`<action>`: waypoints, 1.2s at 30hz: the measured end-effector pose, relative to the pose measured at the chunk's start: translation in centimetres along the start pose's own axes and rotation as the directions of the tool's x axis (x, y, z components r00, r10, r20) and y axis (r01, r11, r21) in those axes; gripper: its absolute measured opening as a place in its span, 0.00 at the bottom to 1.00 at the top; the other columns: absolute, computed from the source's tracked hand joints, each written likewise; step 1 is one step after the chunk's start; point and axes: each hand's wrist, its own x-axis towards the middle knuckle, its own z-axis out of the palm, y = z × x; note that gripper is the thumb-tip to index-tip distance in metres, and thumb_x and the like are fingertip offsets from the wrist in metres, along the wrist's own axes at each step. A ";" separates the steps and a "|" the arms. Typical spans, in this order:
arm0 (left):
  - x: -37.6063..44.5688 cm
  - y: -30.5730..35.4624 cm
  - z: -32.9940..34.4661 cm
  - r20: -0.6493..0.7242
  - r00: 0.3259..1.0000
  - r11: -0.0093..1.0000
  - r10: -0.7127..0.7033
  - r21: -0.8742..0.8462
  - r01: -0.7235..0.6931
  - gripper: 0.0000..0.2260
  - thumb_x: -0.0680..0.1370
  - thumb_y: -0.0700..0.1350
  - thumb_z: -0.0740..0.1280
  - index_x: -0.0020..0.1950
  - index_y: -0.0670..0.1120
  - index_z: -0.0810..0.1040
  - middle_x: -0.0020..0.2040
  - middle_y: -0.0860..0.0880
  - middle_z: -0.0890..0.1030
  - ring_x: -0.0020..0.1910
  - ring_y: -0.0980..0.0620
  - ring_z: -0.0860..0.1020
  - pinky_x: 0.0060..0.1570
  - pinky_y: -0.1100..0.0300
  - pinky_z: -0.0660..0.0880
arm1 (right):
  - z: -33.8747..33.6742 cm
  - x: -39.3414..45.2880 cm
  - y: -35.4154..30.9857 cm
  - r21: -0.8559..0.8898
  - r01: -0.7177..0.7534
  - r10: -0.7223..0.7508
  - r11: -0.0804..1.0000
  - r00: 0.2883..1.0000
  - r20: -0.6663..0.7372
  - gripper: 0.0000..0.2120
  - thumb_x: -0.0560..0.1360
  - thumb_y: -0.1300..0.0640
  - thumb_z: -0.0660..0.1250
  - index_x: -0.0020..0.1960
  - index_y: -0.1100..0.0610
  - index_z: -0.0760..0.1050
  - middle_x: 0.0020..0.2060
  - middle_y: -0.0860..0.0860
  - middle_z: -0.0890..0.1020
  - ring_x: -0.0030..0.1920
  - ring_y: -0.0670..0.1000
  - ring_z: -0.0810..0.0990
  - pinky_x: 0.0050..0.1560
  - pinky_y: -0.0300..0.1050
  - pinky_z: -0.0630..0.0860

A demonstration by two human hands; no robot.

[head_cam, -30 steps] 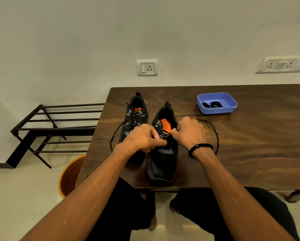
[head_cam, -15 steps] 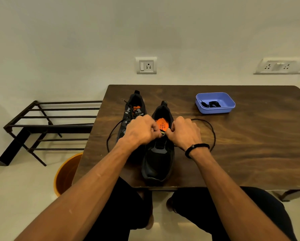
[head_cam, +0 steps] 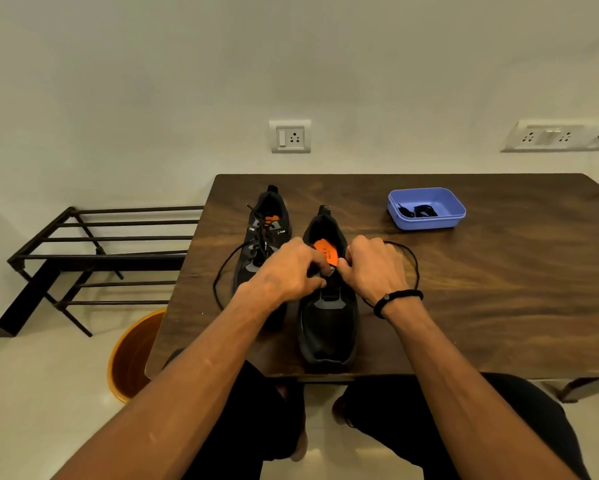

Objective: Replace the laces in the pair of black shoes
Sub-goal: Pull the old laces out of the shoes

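Both hands have crept up the near black mesh shoe (head_cam: 327, 327): left hand (head_cam: 291, 271) and right hand (head_cam: 374, 271) pinch its thin black lace (head_cam: 416, 268), threading higher eyelets now.

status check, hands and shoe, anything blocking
Left hand and right hand both pinching the lace at near shoe eyelets. Far shoe laced. Nothing in the way.

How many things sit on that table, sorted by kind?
Shoes: 2, one left of the other
Tray: 1, blue
Loose lace: 1, looped round the nearer shoe
Laces in the tray: too bunched to count
Total: 4
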 end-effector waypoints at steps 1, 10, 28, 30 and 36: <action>0.1 -0.1 0.3 0.044 0.999 0.999 0.014 0.031 -0.015 0.10 0.78 0.49 0.75 0.59 0.55 0.85 0.52 0.51 0.71 0.51 0.53 0.74 0.58 0.57 0.74 | 0.0 0.0 -0.1 -0.006 0.011 -0.011 1.000 1.000 0.006 0.11 0.81 0.48 0.67 0.53 0.57 0.76 0.51 0.58 0.82 0.53 0.64 0.80 0.43 0.51 0.71; 0.5 -0.1 -0.3 -0.234 0.964 0.991 -0.126 0.015 0.133 0.05 0.79 0.47 0.68 0.45 0.53 0.82 0.48 0.52 0.77 0.49 0.49 0.78 0.51 0.47 0.79 | -0.1 0.1 -0.2 0.006 0.011 -0.011 1.000 1.000 0.025 0.11 0.81 0.48 0.67 0.53 0.56 0.76 0.51 0.58 0.82 0.53 0.64 0.80 0.44 0.51 0.72; 1.1 1.5 1.4 0.004 0.999 0.951 -0.035 0.307 0.032 0.15 0.79 0.56 0.70 0.63 0.53 0.82 0.69 0.46 0.63 0.70 0.41 0.60 0.71 0.43 0.61 | 0.0 0.4 -0.2 0.026 -0.018 0.016 1.000 0.998 0.059 0.11 0.80 0.47 0.67 0.54 0.55 0.76 0.51 0.57 0.82 0.53 0.63 0.81 0.46 0.53 0.75; 1.4 1.7 1.6 -0.057 0.998 0.934 -0.003 0.356 0.023 0.15 0.79 0.57 0.69 0.62 0.50 0.82 0.67 0.46 0.64 0.67 0.42 0.62 0.70 0.44 0.63 | -0.1 0.4 -0.1 0.026 -0.010 0.008 1.000 0.998 0.067 0.11 0.80 0.47 0.67 0.54 0.55 0.75 0.51 0.57 0.82 0.54 0.64 0.80 0.45 0.53 0.73; 0.2 1.5 -0.8 -0.412 0.891 0.956 -0.192 0.129 0.265 0.07 0.79 0.53 0.69 0.54 0.55 0.84 0.63 0.46 0.71 0.65 0.44 0.66 0.64 0.47 0.71 | 0.0 0.4 0.1 0.045 -0.031 0.029 0.999 0.998 0.049 0.11 0.80 0.47 0.68 0.52 0.55 0.77 0.50 0.58 0.82 0.53 0.64 0.80 0.46 0.53 0.74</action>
